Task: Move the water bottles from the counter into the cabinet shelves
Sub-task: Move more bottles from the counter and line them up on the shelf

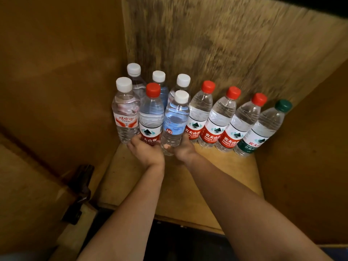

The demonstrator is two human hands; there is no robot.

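Two bare forearms reach from the bottom edge of the head view into a wooden cabinet, both meeting at the front of the bottle cluster. The left hand (146, 150) has its grip wrapped around the base of a clear plastic bottle with a red cap and red-and-white label (151, 117), fingers curled about the lower label. The right hand (183, 149) grasps the lower part of a clear bottle with a white cap and blue label (175, 123), its thumb lying across the ribbed base. Both bottles stand upright side by side, touching, on the light wooden shelf (207, 176). Just left of them stands a clear bottle with a white cap and a red-and-white printed label (125, 112), and behind are three more white-capped clear bottles (159, 80) pressed close together near the rear left corner. To the right, along the streaked brown back panel (216, 44), runs a row of three red-capped bottles with red labels (219, 117), each touching the next, ending in a clear bottle with a dark green cap and green label (263, 129) just beside the cabinet's right wall (310, 147). At the lower left a dark metal hinge (79, 193) sits on the open cabinet door (28, 185).
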